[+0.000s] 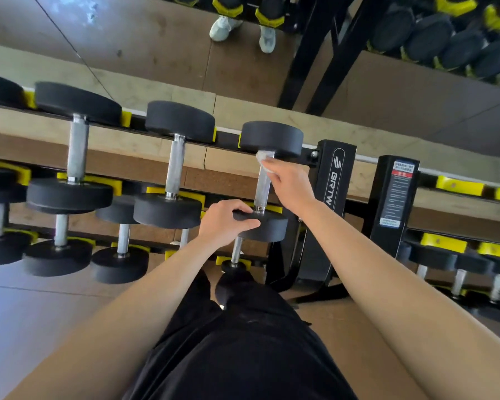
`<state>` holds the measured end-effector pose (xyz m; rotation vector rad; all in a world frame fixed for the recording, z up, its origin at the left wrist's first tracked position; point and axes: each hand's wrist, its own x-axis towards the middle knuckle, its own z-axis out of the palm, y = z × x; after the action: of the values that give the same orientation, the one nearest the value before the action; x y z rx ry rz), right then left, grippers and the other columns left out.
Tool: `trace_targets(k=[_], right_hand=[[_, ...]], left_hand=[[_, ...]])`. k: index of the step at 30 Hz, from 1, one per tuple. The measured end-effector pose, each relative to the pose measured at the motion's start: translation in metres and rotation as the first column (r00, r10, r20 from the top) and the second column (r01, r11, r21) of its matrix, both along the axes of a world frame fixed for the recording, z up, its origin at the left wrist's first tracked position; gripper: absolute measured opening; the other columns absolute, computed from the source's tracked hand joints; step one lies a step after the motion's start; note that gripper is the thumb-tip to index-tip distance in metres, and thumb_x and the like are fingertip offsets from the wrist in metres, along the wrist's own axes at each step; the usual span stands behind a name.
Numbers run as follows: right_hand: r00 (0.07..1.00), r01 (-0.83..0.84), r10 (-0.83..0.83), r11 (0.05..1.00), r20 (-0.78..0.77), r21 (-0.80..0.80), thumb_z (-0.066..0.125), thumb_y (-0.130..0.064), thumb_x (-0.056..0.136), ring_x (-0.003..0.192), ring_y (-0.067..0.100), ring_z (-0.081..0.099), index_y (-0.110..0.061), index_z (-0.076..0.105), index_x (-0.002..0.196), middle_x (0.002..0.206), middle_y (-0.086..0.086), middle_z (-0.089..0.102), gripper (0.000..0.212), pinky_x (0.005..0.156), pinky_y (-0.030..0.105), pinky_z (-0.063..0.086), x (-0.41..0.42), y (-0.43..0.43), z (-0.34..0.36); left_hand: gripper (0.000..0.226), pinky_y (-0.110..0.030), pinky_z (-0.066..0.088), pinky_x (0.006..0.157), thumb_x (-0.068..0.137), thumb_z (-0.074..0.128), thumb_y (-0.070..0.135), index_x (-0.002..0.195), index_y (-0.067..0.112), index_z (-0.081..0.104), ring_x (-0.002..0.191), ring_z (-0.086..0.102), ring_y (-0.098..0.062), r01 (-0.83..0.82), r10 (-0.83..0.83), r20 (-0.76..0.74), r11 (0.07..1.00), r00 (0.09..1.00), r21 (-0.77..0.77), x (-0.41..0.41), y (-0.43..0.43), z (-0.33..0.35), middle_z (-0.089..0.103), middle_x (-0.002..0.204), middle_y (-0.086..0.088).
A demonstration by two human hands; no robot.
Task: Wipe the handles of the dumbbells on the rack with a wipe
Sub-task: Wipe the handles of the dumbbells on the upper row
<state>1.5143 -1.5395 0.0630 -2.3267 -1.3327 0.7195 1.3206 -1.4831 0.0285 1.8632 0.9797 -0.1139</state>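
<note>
My right hand pinches the wipe onto the far end of the handle of the top-row dumbbell next to the rack upright. Left hand grips its near head. Looks like I'm mid-wipe on this one, w/ most of the bar to go. The other dumbbells to the left and on lower rows — can't tell if done.

Both bare forearms rise from the bottom corners of the frame and converge near its centre. The left hand, just below centre, grips a dumbbell head, fingers hooked over its rim and thumb lying across its side. The right hand, a little higher and right of centre, is palm down with the wrist slightly bent, its fingertips pinching a white wipe
</note>
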Motion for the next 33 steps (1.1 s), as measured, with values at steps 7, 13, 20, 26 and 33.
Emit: trace_targets(k=[7,13,20,26,33], right_hand=[[0.936,-0.348,0.342,0.868,-0.082,-0.353,0.052,-0.011,0.100,0.115,0.025,0.064,-0.029,0.069,0.126,0.127,0.004,0.069,0.036,0.099,0.037,0.050,-0.016,-0.014,-0.012],[0.962,0.014,-0.068,0.979,-0.264,-0.203,0.053,-0.007,0.100,0.068,0.002,0.058,-0.016,0.075,0.113,0.097,0.001,0.071,0.028,0.067,0.018,0.047,0.006,-0.005,0.015],[0.860,0.492,-0.485,0.871,-0.159,0.004,0.058,-0.016,0.100,0.112,0.019,0.065,-0.015,0.072,0.122,0.119,0.003,0.072,0.026,0.087,0.019,0.043,-0.006,-0.016,-0.003],[0.950,0.172,-0.231,0.949,-0.211,-0.265,0.063,-0.014,0.096,0.113,0.022,0.064,-0.016,0.076,0.115,0.119,0.004,0.073,0.023,0.094,0.029,0.049,-0.017,-0.048,-0.020],[0.941,-0.008,-0.041,0.990,-0.337,-0.143,0.058,-0.017,0.098,0.102,0.010,0.060,-0.015,0.072,0.118,0.112,-0.002,0.068,0.025,0.094,0.029,0.046,-0.003,-0.042,0.014]], left_hand=[[0.037,-0.029,0.056,0.083,0.079,0.078,0.052,0.110,0.034,0.073,0.098,0.065,-0.008,-0.029,0.029,0.016,1.000,0.999,-0.006,-0.003,-0.001,-0.004,0.071,0.107,0.014],[0.032,-0.016,0.048,0.078,0.080,0.079,0.045,0.109,0.030,0.074,0.097,0.063,-0.001,-0.025,0.029,0.057,0.998,0.998,-0.065,-0.007,0.005,-0.003,0.070,0.101,0.019],[0.026,-0.010,0.043,0.076,0.083,0.079,0.037,0.108,0.032,0.073,0.096,0.061,0.004,-0.038,0.045,0.057,0.991,0.997,-0.131,-0.008,0.007,0.001,0.068,0.100,0.023],[0.019,-0.016,0.049,0.081,0.091,0.073,0.022,0.109,0.028,0.072,0.099,0.063,-0.002,-0.124,0.137,0.056,0.974,0.989,-0.190,-0.002,0.016,0.003,0.068,0.101,0.018],[0.039,-0.015,0.037,0.099,0.097,0.060,0.009,0.129,0.032,0.061,0.122,0.048,-0.001,0.130,-0.097,0.192,0.978,0.977,-0.165,0.031,0.028,0.018,0.056,0.134,0.015]])
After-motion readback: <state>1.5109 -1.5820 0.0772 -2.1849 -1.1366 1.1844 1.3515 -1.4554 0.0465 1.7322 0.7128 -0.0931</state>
